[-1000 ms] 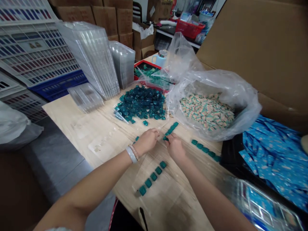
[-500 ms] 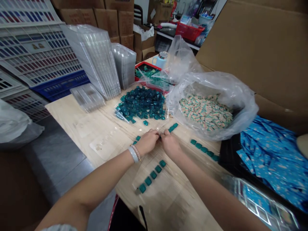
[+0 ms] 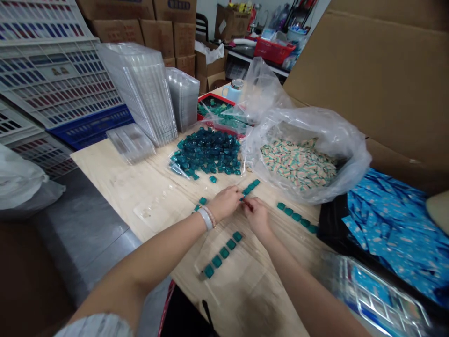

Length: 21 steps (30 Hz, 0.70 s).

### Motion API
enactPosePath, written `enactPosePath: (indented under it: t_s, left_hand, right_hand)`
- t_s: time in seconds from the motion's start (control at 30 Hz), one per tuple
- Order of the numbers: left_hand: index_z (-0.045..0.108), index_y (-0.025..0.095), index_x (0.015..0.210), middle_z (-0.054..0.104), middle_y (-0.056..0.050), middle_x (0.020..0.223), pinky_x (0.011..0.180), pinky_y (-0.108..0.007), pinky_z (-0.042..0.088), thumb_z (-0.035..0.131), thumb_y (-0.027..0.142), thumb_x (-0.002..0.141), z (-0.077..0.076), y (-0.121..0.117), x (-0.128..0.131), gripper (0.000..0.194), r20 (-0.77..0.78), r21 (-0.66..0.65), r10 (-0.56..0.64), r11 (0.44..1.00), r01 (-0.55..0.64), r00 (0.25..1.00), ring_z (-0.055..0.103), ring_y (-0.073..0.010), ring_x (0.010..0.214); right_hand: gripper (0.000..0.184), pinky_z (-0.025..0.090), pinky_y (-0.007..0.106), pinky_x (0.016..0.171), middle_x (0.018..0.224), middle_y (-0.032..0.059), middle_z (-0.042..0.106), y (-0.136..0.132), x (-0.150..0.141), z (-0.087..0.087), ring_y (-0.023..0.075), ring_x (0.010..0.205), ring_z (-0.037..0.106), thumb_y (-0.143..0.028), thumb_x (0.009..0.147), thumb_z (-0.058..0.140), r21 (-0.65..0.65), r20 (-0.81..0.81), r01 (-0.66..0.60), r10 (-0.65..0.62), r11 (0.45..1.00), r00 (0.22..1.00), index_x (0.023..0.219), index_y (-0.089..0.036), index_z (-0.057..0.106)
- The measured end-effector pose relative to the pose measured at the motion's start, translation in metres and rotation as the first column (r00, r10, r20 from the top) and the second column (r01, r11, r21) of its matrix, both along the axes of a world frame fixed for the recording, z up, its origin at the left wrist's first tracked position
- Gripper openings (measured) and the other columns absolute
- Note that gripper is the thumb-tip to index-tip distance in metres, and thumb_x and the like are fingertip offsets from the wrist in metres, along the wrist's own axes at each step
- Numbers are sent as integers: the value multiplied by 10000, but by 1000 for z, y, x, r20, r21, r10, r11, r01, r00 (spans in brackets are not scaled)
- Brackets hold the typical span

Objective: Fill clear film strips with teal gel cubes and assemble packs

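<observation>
Sitting curled at the near end of the far teal row point(image 3: 251, 186), the fingers of the left hand point(image 3: 225, 203) and right hand point(image 3: 257, 216) are nearly closed; whether they pinch anything, I cannot tell. The near teal row point(image 3: 224, 252) lies closer in, the loose teal pile point(image 3: 208, 150) farther off, left of the plastic bag point(image 3: 347, 128).

Only illegible print point(image 3: 178, 4) on cardboard boxes point(image 3: 158, 37)
</observation>
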<state>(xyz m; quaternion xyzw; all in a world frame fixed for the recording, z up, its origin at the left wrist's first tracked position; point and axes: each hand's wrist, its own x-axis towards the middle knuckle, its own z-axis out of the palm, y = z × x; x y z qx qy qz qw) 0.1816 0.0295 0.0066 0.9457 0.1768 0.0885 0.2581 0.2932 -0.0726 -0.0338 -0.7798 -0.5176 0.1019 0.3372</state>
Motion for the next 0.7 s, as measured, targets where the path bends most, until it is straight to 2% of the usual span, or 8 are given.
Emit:
enactPosePath:
  t_s: [0.17, 0.27, 0.33, 0.43, 0.53, 0.63, 0.7]
  left_hand:
    - [611, 144, 910, 589, -60, 917, 803, -262, 413, 447, 100, 748, -11, 9, 6, 234, 35, -100, 0, 995, 3, 999, 541, -154, 857]
    - [608, 146, 921, 598, -54, 929, 824, -257, 405, 445, 84, 738, -13, 14, 5, 252, 47, -119, -6, 993, 11, 999, 539, -147, 871]
    - [606, 147, 909, 598, -53, 921, 817, -255, 408, 433, 84, 743, -12, 14, 5, 249, 29, -96, -21, 995, 23, 999, 538, -148, 870]
    - [602, 138, 854, 592, -62, 872, 777, -264, 420, 396, 83, 757, -8, 4, 7, 235, -27, 2, -34, 999, 34, 999, 538, -158, 830]
    - [590, 113, 828, 585, -92, 856, 757, -282, 421, 357, 71, 765, -4, -11, 11, 246, -68, 98, 15, 995, -8, 998, 535, -177, 811]
    - [597, 107, 821, 601, -97, 844, 741, -272, 421, 377, 70, 752, 1, -15, 15, 233, -113, 53, 19, 999, -13, 993, 543, -176, 794]
    - [609, 119, 822, 621, -70, 793, 707, -253, 425, 431, 94, 733, 10, -1, 13, 201, -123, -37, -32, 999, 28, 992, 553, -165, 745]
  right_hand:
    - [208, 431, 308, 654, 713, 47, 541, 4, 0, -2, 163, 670, 510, -155, 710, 429, 9, -46, 10, -10, 1000, 999, 744, -172, 634]
    - [186, 428, 304, 638, 690, 42, 529, 6, -2, -3, 165, 658, 501, -173, 707, 439, 6, -103, 65, -64, 998, 993, 718, -168, 624]
    - [167, 422, 303, 627, 692, 48, 524, 8, -5, -1, 168, 653, 494, -173, 702, 442, -30, -96, 93, -95, 995, 991, 700, -161, 608]
    - [180, 412, 313, 660, 755, 73, 522, 9, -10, 3, 183, 707, 489, -121, 705, 404, -76, 28, 120, -119, 990, 993, 725, -153, 581]
    - [219, 411, 310, 686, 799, 87, 526, 7, -13, 6, 186, 745, 491, -81, 713, 374, -52, 85, 137, -132, 989, 988, 799, -143, 565]
    - [211, 416, 305, 701, 808, 82, 547, 5, -12, 5, 182, 758, 502, -117, 749, 382, -3, 51, 68, -67, 998, 996, 843, -143, 569]
    - [218, 413, 309, 707, 801, 85, 555, 3, -10, 4, 184, 762, 504, -157, 780, 374, -10, 73, 49, -48, 999, 996, 818, -143, 588]
